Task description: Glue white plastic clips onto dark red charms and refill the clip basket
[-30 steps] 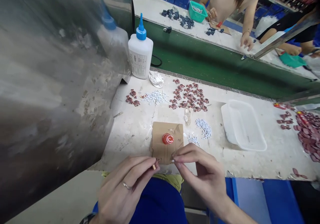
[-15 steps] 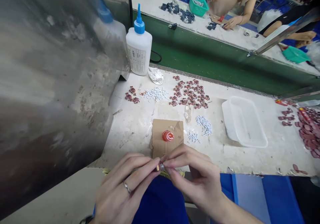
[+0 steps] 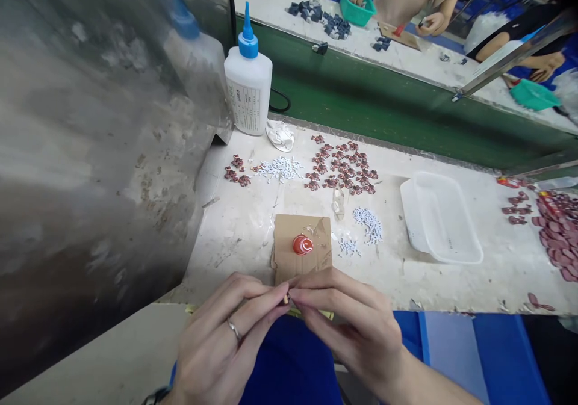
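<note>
At the table's front edge, my left hand (image 3: 230,333) pinches a small brown and tan piece (image 3: 286,299), mostly hidden by the fingers. My right hand (image 3: 356,321) meets it there, its thumb and fingertips pressed together at the same piece. Just beyond my fingers lies a cardboard square (image 3: 284,236) with a red round blob (image 3: 302,244) on it. Small white-blue bits (image 3: 370,224) are heaped right of the cardboard, and another heap (image 3: 280,169) lies farther back. Dark red-brown figures (image 3: 345,167) stand in a cluster behind.
A white bottle with a blue tip (image 3: 248,86) stands at the back left by a metal panel (image 3: 112,122). A clear plastic tray (image 3: 442,218) is on the right, with reddish pieces (image 3: 560,236) beyond. Across a green divider (image 3: 361,83), a person reaches into a green basket (image 3: 356,11).
My right fingers have closed in slightly around the small piece. Across the divider, the person's one hand has gone into the green basket and the other has lifted with a small piece.
</note>
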`<state>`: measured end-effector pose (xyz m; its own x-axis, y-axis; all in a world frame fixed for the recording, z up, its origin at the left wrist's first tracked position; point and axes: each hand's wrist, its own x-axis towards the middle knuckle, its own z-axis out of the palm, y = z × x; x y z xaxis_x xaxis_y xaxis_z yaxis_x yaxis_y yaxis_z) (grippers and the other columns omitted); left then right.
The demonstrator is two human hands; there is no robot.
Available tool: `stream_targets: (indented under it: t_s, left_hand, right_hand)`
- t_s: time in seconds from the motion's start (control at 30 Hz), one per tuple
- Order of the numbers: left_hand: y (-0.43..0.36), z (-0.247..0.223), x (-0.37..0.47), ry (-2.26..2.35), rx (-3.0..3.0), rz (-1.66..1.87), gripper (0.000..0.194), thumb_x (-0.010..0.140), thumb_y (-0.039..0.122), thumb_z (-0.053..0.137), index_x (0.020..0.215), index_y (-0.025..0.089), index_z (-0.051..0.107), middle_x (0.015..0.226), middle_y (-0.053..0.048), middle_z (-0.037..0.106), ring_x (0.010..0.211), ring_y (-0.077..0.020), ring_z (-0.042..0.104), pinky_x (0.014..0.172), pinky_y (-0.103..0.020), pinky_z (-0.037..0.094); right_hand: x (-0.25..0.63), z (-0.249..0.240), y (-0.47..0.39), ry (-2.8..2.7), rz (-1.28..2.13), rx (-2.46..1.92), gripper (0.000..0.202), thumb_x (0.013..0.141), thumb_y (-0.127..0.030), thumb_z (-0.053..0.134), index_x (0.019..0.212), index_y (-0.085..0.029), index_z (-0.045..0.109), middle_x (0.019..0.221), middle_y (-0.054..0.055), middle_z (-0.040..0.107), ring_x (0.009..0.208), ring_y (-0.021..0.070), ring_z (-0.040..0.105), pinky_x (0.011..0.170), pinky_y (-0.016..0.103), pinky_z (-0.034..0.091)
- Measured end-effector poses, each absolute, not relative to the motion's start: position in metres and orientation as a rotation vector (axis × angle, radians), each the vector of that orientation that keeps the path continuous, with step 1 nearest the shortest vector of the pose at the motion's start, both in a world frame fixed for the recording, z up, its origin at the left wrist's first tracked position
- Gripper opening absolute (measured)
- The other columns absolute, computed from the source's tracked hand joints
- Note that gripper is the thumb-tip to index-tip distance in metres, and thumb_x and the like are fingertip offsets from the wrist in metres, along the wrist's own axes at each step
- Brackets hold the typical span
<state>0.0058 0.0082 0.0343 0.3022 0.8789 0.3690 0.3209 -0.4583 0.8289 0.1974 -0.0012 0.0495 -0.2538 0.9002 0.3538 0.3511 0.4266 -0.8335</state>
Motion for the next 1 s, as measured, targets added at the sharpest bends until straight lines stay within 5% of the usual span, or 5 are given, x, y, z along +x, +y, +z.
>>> stream_targets:
  t_s: [0.23, 0.63, 1.0]
  left_hand:
    - [0.012, 0.035, 0.013, 1.009, 1.908, 1.171, 0.027, 0.088, -0.004, 0.066, 0.110, 0.011, 0.071, 0.093, 0.000, 0.066, 0.086, -0.0046, 0.065, 0.077, -0.015, 0.057]
    - [0.013, 0.040, 0.012, 0.966, 1.917, 1.142, 0.033, 0.086, -0.004, 0.067, 0.116, 0.011, 0.071, 0.094, -0.001, 0.069, 0.088, -0.0053, 0.068, 0.080, -0.017, 0.059]
    - [0.012, 0.045, 0.015, 0.983, 1.859, 1.218, 0.042, 0.087, 0.001, 0.071, 0.125, 0.018, 0.064, 0.104, 0.004, 0.074, 0.091, -0.0003, 0.069, 0.091, -0.007, 0.055]
  right_hand:
    - [0.204, 0.053, -0.006, -2.001, 0.524, -1.070, 0.022, 0.092, 0.003, 0.065, 0.112, -0.004, 0.072, 0.101, 0.013, 0.076, 0.104, 0.0150, 0.074, 0.096, 0.020, 0.061]
    - [0.203, 0.063, -0.009, -1.854, 0.607, -1.154, 0.031, 0.090, 0.003, 0.065, 0.117, -0.011, 0.069, 0.103, 0.011, 0.074, 0.098, 0.0140, 0.074, 0.084, 0.021, 0.064]
    - [0.210, 0.060, -0.011, -1.535, 1.139, -1.223, 0.030, 0.092, -0.012, 0.071, 0.119, -0.024, 0.070, 0.104, 0.002, 0.076, 0.095, 0.0135, 0.072, 0.084, 0.027, 0.061]
